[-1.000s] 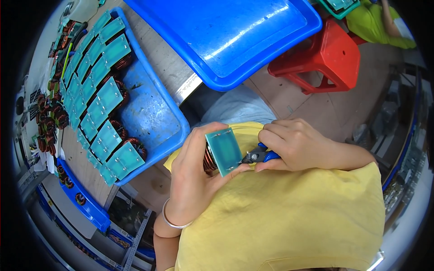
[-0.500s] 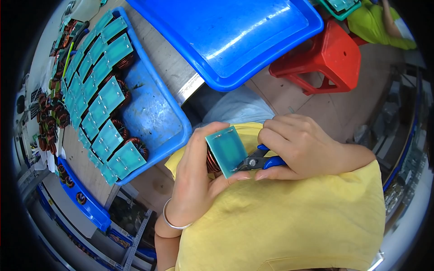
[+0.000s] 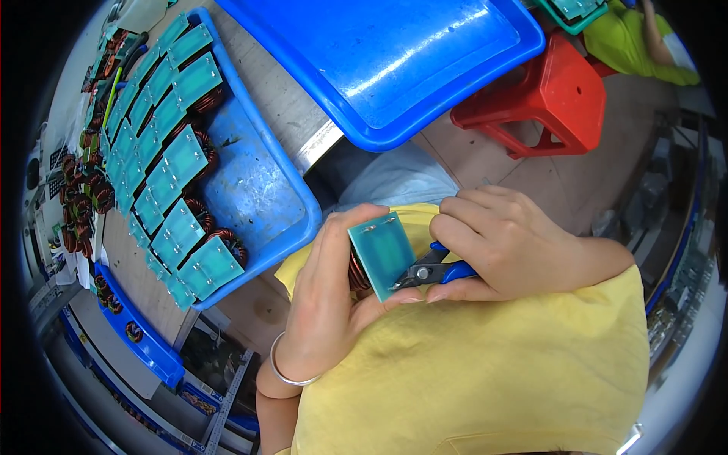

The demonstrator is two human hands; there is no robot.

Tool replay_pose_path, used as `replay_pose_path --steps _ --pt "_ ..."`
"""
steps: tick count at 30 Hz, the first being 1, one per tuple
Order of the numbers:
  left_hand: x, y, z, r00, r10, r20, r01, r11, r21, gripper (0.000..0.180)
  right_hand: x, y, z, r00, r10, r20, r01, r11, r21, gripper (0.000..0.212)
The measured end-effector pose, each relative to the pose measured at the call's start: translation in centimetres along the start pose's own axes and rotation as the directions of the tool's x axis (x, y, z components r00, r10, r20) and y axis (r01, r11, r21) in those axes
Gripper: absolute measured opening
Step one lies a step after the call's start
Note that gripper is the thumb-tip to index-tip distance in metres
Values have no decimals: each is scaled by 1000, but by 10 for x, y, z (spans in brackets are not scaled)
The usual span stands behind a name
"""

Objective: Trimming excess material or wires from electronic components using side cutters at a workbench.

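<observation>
My left hand (image 3: pixel 324 292) is closed around a small green circuit board (image 3: pixel 385 250), tilted so its solder side faces up. Behind the board, partly hidden, is a copper-wound coil (image 3: pixel 356 271). In my right hand (image 3: pixel 504 246) is a pair of flush cutters (image 3: pixel 434 273) with blue handles. Their dark jaws touch or nearly touch the lower edge of the board, close to my left thumb; whether they grip a lead there is too small to tell. Cut or soldered pins show along the board's upper edge.
At the left, a blue tray (image 3: pixel 262 205) holds rows of similar boards with coils beneath. A second large blue tray (image 3: pixel 394 114) lies on the table ahead. Loose coils (image 3: pixel 80 201) pile at the far left. A red stool (image 3: pixel 557 98) and another person's green shirt (image 3: pixel 626 42) are at the upper right.
Both hands, the board and the cutters stay almost where they were, with only a slight shift. The surrounding trays move a little in the picture.
</observation>
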State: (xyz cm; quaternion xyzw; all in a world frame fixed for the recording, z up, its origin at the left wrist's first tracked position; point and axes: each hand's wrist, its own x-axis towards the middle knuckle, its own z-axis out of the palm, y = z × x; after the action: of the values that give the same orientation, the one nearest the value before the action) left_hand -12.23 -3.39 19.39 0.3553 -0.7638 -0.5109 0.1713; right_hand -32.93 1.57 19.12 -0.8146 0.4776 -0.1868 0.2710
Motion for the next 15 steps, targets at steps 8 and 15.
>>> replay_pose_path --steps 8,15 --pt "1 -2 2 998 -56 10 56 998 -16 62 0 2 3 1000 -3 19 3 1000 -12 46" --pt "-2 -2 3 996 -86 11 86 996 -13 59 -4 9 16 999 -44 -23 44 999 -11 44"
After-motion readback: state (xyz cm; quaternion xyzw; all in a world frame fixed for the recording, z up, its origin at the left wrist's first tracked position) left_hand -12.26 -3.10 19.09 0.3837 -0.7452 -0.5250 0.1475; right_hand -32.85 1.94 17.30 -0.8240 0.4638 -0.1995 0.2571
